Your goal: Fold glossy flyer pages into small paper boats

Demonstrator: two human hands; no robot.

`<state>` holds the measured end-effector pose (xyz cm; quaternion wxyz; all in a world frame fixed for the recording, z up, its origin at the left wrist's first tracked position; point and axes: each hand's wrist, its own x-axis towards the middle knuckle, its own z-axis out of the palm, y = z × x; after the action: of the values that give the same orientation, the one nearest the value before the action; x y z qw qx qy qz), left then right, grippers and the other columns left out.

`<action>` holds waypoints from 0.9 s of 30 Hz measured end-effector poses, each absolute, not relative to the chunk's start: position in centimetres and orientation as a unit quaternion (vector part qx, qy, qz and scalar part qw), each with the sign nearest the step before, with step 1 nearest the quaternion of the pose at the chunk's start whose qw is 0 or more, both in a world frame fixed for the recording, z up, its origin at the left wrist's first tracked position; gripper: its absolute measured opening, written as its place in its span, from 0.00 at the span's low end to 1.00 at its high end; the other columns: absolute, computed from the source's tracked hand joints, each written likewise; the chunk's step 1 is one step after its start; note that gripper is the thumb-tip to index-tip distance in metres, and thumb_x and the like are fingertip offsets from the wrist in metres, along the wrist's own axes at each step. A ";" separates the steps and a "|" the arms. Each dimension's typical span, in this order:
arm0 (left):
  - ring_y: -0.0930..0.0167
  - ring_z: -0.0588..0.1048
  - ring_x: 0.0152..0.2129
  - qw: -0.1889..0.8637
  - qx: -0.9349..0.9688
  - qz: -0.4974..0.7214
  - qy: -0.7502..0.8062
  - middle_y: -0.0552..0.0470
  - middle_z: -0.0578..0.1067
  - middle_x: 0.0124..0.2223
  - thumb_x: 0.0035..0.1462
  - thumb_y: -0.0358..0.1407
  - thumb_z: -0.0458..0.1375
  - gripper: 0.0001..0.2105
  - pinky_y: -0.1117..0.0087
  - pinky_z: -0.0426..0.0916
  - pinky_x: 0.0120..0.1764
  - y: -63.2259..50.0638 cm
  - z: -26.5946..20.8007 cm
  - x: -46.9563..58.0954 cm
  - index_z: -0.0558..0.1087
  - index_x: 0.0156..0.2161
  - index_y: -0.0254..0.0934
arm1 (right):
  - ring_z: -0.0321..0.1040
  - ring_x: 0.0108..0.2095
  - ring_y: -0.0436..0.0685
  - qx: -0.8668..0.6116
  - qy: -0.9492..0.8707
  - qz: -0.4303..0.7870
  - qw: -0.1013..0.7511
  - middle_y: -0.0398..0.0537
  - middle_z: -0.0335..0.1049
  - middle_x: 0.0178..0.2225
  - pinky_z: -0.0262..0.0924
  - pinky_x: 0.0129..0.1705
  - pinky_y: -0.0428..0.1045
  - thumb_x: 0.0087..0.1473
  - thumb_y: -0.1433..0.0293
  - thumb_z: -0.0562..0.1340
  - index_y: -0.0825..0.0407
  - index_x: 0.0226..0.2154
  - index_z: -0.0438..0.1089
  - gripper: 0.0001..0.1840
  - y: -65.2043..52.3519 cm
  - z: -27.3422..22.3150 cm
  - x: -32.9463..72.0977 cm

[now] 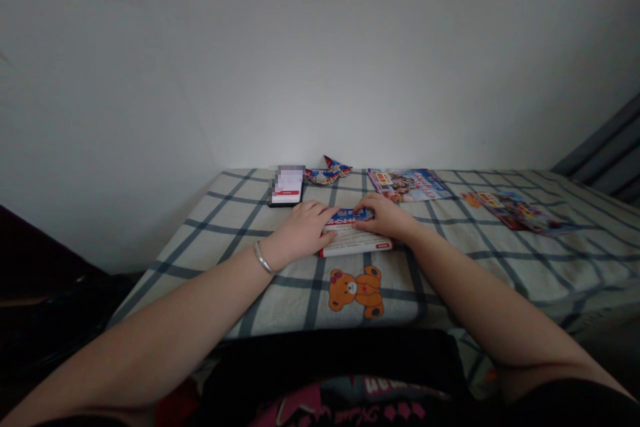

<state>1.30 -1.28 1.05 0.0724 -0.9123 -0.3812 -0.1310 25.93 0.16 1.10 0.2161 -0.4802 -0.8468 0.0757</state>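
On the checked cloth in front of me lies a flat blue-and-white printed packet (357,238) with a small red label at its lower right; I cannot tell if it is a box or a booklet. My left hand (307,230), with a silver bracelet on its wrist, grips its left side, thumb on the white face and fingers at the upper edge. My right hand (383,217) holds the upper right part, its fingers bent over the blue strip and thumb lower down. Both palms hide the packet's side edges.
Behind my left hand lies a phone (287,187) with a lit screen. Beside it, a crumpled colourful wrapper (329,172) rests near the wall. Two colourful printed booklets, one nearer the wall (410,185) and another farther right (525,212), lie on the checked tablecloth (225,213).
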 end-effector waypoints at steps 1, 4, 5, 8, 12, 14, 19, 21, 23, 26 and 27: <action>0.60 0.68 0.51 0.080 -0.911 -0.133 -0.381 0.44 0.72 0.53 0.62 0.44 0.55 0.25 0.59 0.63 0.53 -1.5 1.2 1.3 0.65 0.61 0.36 | 0.69 0.48 0.60 -0.478 -0.848 0.087 0.211 0.53 0.73 0.45 0.63 0.53 0.55 0.49 0.63 0.70 0.51 0.42 0.76 0.17 0.1 1.2 25.9; 0.60 0.68 0.48 0.091 -0.910 -0.136 -0.380 0.44 0.72 0.48 0.61 0.45 0.55 0.25 0.60 0.64 0.51 -1.8 1.3 1.4 0.65 0.60 0.37 | 0.70 0.49 0.60 -0.463 -0.855 0.112 0.204 0.52 0.74 0.47 0.63 0.54 0.55 0.46 0.65 0.71 0.50 0.45 0.75 0.22 -0.2 1.6 26.0; 0.60 0.68 0.48 0.090 -0.909 -0.137 -0.382 0.44 0.72 0.48 0.61 0.45 0.56 0.25 0.60 0.64 0.51 -1.8 1.3 1.4 0.66 0.60 0.37 | 0.70 0.50 0.60 -0.463 -0.855 0.116 0.206 0.51 0.74 0.48 0.63 0.54 0.56 0.46 0.65 0.72 0.50 0.47 0.74 0.23 -0.2 1.7 26.0; 0.59 0.67 0.50 0.085 -0.906 -0.145 -0.389 0.43 0.71 0.51 0.61 0.45 0.56 0.24 0.59 0.63 0.53 -1.5 1.0 1.3 0.67 0.59 0.36 | 0.69 0.52 0.61 -0.488 -0.837 0.124 0.211 0.52 0.72 0.52 0.62 0.56 0.56 0.45 0.66 0.72 0.50 0.51 0.72 0.29 -0.4 1.9 26.1; 0.59 0.65 0.54 0.068 -0.909 -0.142 -0.385 0.43 0.69 0.57 0.62 0.43 0.53 0.24 0.58 0.60 0.57 -1.0 0.6 1.1 0.65 0.60 0.34 | 0.69 0.53 0.62 -0.491 -0.841 0.126 0.188 0.53 0.72 0.53 0.62 0.56 0.56 0.44 0.64 0.72 0.51 0.55 0.69 0.34 -0.3 2.1 26.3; 0.59 0.64 0.55 0.060 -0.912 -0.136 -0.383 0.42 0.68 0.59 0.63 0.43 0.52 0.24 0.57 0.60 0.58 -0.8 0.6 1.0 0.64 0.61 0.34 | 0.70 0.51 0.63 -0.474 -0.857 0.103 0.173 0.55 0.73 0.51 0.61 0.56 0.57 0.43 0.63 0.72 0.53 0.54 0.70 0.35 -0.2 2.1 26.5; 0.60 0.65 0.53 0.056 -0.913 -0.148 -0.376 0.43 0.70 0.57 0.63 0.42 0.52 0.23 0.57 0.61 0.57 -0.7 0.7 1.0 0.64 0.61 0.34 | 0.68 0.51 0.63 -0.482 -0.855 0.089 0.165 0.54 0.73 0.52 0.61 0.55 0.58 0.45 0.64 0.71 0.52 0.55 0.69 0.33 0.2 1.7 26.7; 0.60 0.66 0.52 0.057 -0.913 -0.150 -0.376 0.43 0.71 0.56 0.62 0.42 0.53 0.24 0.58 0.61 0.57 -0.6 0.8 1.1 0.64 0.60 0.33 | 0.69 0.50 0.62 -0.489 -0.850 0.100 0.167 0.54 0.73 0.51 0.62 0.54 0.57 0.46 0.65 0.70 0.52 0.55 0.69 0.32 0.2 1.6 26.6; 0.60 0.66 0.52 0.061 -0.912 -0.154 -0.376 0.43 0.71 0.54 0.62 0.42 0.54 0.24 0.58 0.61 0.56 -0.5 0.7 1.1 0.64 0.60 0.33 | 0.69 0.50 0.62 -0.494 -0.846 0.107 0.170 0.53 0.73 0.51 0.62 0.53 0.57 0.46 0.67 0.70 0.51 0.54 0.70 0.31 0.1 1.6 26.5; 0.60 0.66 0.51 0.064 -0.911 -0.163 -0.373 0.44 0.71 0.53 0.62 0.42 0.55 0.23 0.59 0.61 0.56 -0.4 0.7 1.1 0.64 0.60 0.35 | 0.69 0.50 0.61 -0.497 -0.844 0.110 0.169 0.52 0.73 0.51 0.62 0.54 0.56 0.47 0.67 0.70 0.50 0.53 0.71 0.28 0.1 1.7 26.3; 0.60 0.67 0.51 0.063 -0.911 -0.164 -0.374 0.44 0.71 0.52 0.62 0.42 0.55 0.23 0.59 0.61 0.56 -0.4 0.7 1.1 0.64 0.60 0.35 | 0.69 0.50 0.61 -0.497 -0.845 0.108 0.166 0.52 0.74 0.50 0.62 0.53 0.55 0.47 0.68 0.70 0.50 0.52 0.71 0.28 0.1 1.7 26.3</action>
<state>1.13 -0.37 0.70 0.0627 -0.9106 -0.3741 -0.1641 26.32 0.07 1.71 0.1657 -0.4965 -0.8452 0.1084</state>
